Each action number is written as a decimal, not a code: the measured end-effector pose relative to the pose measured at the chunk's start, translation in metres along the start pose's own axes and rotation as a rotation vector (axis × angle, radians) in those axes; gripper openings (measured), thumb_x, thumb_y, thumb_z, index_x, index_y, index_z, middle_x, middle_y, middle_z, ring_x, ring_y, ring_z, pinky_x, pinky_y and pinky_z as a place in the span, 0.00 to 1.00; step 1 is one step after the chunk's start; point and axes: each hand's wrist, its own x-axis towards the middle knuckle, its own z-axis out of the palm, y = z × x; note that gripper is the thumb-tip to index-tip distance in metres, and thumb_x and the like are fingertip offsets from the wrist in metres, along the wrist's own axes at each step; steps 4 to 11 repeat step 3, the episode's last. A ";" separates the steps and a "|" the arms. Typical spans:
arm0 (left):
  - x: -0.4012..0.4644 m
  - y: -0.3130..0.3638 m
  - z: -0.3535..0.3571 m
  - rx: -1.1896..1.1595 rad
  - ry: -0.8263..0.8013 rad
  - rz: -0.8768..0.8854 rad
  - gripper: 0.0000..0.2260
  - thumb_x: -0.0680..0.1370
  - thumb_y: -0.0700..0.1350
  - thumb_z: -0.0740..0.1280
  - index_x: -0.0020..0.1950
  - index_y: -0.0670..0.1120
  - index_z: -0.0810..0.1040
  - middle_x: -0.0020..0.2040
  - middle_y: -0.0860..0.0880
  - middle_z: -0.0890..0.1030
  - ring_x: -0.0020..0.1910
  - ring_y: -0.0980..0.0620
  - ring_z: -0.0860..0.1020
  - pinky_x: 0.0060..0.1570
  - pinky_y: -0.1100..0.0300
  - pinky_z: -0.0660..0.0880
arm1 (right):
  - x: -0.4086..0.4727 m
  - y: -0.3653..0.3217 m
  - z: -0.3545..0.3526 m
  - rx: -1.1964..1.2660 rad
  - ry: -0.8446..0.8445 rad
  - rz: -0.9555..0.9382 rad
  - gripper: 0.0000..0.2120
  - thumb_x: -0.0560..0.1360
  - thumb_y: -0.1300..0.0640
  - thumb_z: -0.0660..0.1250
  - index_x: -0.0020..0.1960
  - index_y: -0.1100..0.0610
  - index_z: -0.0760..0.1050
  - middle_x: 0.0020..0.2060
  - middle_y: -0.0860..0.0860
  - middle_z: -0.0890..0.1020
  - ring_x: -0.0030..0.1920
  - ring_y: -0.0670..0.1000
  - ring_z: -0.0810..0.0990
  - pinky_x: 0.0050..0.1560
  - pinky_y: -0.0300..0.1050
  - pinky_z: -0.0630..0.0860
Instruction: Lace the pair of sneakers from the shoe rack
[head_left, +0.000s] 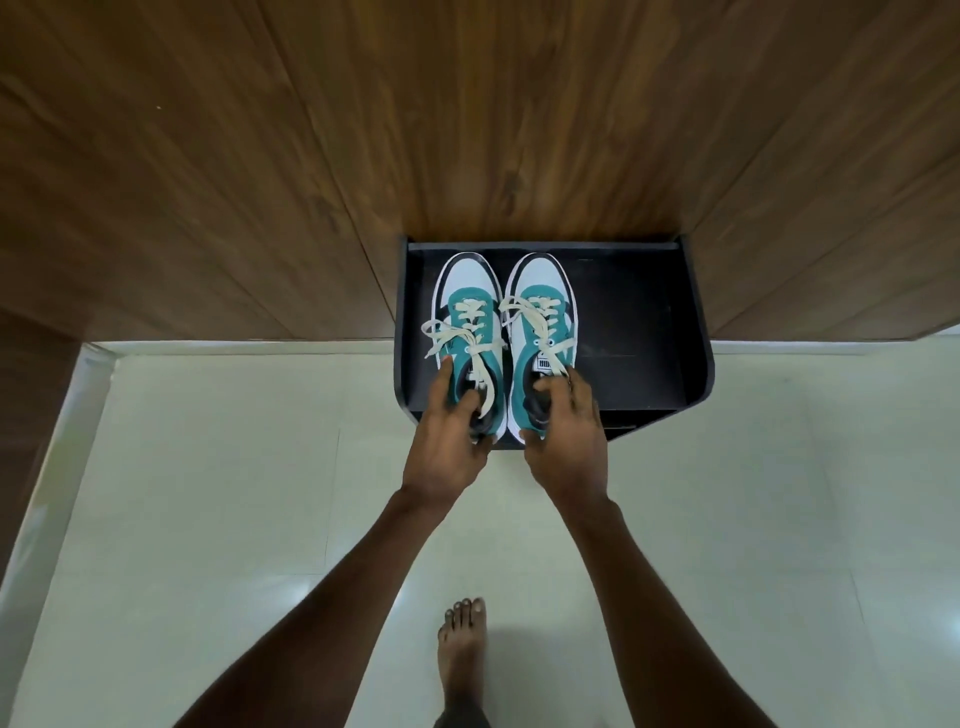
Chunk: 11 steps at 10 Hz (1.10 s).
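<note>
On top of a low black shoe rack (644, 322), set against a wood-panelled wall (260, 156), a pair of sneakers is seen standing side by side with the toes pointed at the wall. Both are teal and white with black trim, and they occupy the left part of the rack's top shelf, nearly touching each other.

The left sneaker (467, 332) is gripped at its heel by the left hand (447, 431): the fingers are curled round the outer side of the collar while the thumb is hooked into the opening. The right sneaker (543, 332) is held the same way by the right hand (569, 431), with the fingers closed on the collar and the thumb pressed against the back of the heel.

Cream laces (457, 332) are threaded only through the lower eyelets — the loose ends are left trailing across the tongues and over the sides.

A small white label (544, 364) is sewn to the tongue of the right sneaker; dark lettering is printed on it, but it cannot be read with any certainty.

Pale glossy floor tiles (208, 493) are spread below the rack, and a bare foot (461, 644) is planted on them between the two forearms.
</note>
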 end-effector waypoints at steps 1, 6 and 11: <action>-0.005 -0.007 -0.004 0.015 -0.057 0.046 0.32 0.73 0.45 0.79 0.74 0.44 0.71 0.81 0.41 0.60 0.72 0.38 0.74 0.61 0.46 0.80 | -0.005 -0.006 -0.004 -0.003 -0.035 0.044 0.31 0.71 0.59 0.78 0.70 0.57 0.69 0.75 0.58 0.68 0.73 0.60 0.71 0.62 0.58 0.80; -0.003 0.020 -0.045 0.042 -0.085 -0.010 0.30 0.72 0.49 0.77 0.69 0.47 0.68 0.72 0.46 0.71 0.67 0.44 0.74 0.51 0.53 0.81 | -0.004 -0.025 -0.036 -0.010 0.016 -0.001 0.35 0.67 0.51 0.80 0.68 0.59 0.69 0.68 0.59 0.75 0.65 0.61 0.75 0.59 0.61 0.80; -0.003 0.020 -0.045 0.042 -0.085 -0.010 0.30 0.72 0.49 0.77 0.69 0.47 0.68 0.72 0.46 0.71 0.67 0.44 0.74 0.51 0.53 0.81 | -0.004 -0.025 -0.036 -0.010 0.016 -0.001 0.35 0.67 0.51 0.80 0.68 0.59 0.69 0.68 0.59 0.75 0.65 0.61 0.75 0.59 0.61 0.80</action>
